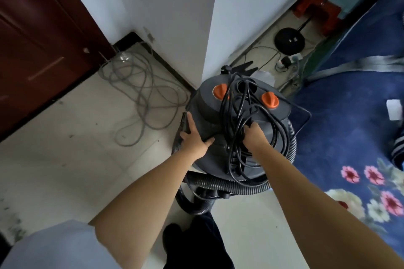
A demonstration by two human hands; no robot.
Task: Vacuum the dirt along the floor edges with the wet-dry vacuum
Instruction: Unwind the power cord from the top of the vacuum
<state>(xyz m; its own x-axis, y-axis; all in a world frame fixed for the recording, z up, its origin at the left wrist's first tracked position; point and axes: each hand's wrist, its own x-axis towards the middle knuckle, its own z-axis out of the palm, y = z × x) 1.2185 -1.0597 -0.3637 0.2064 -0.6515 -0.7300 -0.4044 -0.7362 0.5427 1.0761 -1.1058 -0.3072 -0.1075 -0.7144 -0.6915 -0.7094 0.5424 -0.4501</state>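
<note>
Pale tiled floor at wall corner, vacuum standing there beside blue rug. Left hand flat on lid edge; right hand clamped around cord bundle. Probably heavy, rigid drum (cord limp, tangle-prone): best lifted by top handle, not cord.

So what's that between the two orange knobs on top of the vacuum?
Black power cord, bundled in loops, runs between the orange knobs on the vacuum, seen in the head view.

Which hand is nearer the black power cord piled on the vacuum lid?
Right. The right hand grips the black power cord bundle itself. The left hand rests flat on the vacuum lid, off to the cord's left side.
</note>
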